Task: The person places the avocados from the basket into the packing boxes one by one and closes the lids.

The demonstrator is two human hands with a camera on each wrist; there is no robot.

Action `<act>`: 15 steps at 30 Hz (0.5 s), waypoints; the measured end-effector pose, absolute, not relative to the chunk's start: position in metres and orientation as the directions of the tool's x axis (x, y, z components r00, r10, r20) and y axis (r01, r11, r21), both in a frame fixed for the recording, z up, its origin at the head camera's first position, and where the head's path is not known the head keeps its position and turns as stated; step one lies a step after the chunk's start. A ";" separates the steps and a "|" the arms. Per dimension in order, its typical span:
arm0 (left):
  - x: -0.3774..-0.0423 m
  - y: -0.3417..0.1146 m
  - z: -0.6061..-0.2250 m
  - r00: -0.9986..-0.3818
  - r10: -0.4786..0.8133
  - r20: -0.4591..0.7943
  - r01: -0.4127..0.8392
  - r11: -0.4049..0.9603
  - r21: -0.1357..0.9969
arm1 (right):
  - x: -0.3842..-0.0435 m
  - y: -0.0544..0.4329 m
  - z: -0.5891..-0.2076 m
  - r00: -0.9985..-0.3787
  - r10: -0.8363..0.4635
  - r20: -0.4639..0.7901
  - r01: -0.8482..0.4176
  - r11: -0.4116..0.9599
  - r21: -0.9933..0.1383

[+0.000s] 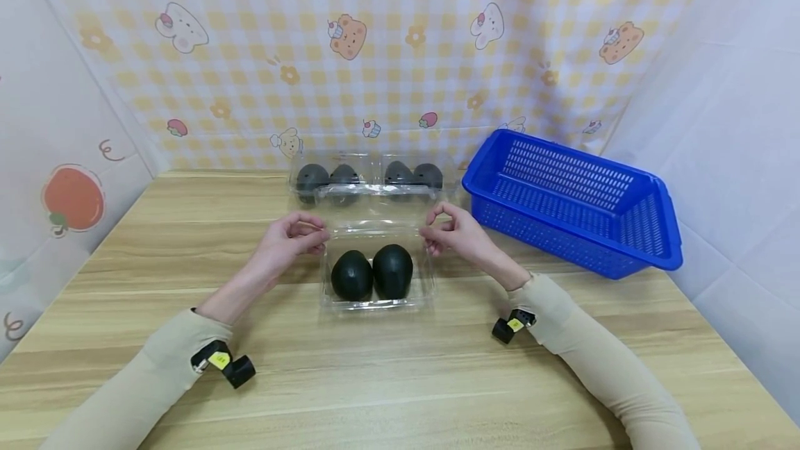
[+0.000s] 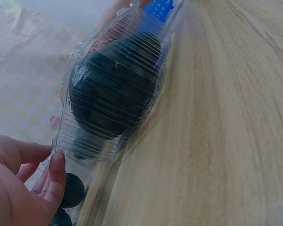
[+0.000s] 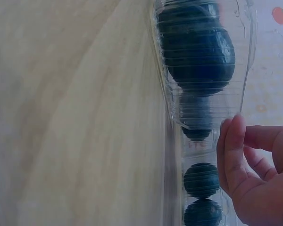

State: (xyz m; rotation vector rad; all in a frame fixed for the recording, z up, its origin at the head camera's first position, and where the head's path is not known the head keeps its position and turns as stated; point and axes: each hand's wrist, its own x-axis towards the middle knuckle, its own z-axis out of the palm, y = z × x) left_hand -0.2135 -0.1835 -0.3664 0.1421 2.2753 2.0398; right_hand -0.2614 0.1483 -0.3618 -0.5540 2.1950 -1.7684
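Observation:
A clear plastic clamshell box [image 1: 378, 305] stands on the table with its lid [image 1: 375, 210] raised at the back. Two dark green avocados [image 1: 392, 271] lie side by side in its base. My left hand [image 1: 284, 240] pinches the box's left edge near the hinge between thumb and fingers, seen closely in the left wrist view. On the opposite side, my right hand [image 1: 464, 233] pinches the right edge near the hinge; the right wrist view shows its fingertips [image 3: 237, 123] at the rim.
Behind the box, two more clear clamshells [image 1: 340, 158] hold two avocados each, partly hidden by the raised lid. A blue slotted plastic basket [image 1: 531, 222] sits at the right rear. A checked curtain [image 1: 387, 89] hangs along the table's back edge.

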 end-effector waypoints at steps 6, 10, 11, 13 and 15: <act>-0.214 -0.183 -0.367 -0.991 0.130 0.023 0.035 0.092 0.995 | -0.262 0.152 -0.359 -0.876 -0.482 -0.002 -0.109 0.201 -0.973; -0.214 -0.184 -0.367 -0.991 0.135 0.025 0.038 0.091 0.995 | -0.263 0.153 -0.357 -0.868 -0.495 -0.020 -0.092 0.201 -0.975; -0.213 -0.184 -0.367 -0.990 0.137 0.026 0.039 0.090 0.995 | -0.263 0.154 -0.357 -0.865 -0.501 -0.021 -0.091 0.198 -0.976; -0.213 -0.184 -0.366 -0.990 0.141 0.028 0.040 0.086 0.995 | -0.263 0.154 -0.357 -0.859 -0.511 -0.025 -0.083 0.189 -0.978; -0.213 -0.185 -0.365 -0.989 0.145 0.029 0.041 0.082 0.996 | -0.263 0.155 -0.356 -0.853 -0.520 -0.031 -0.072 0.177 -0.982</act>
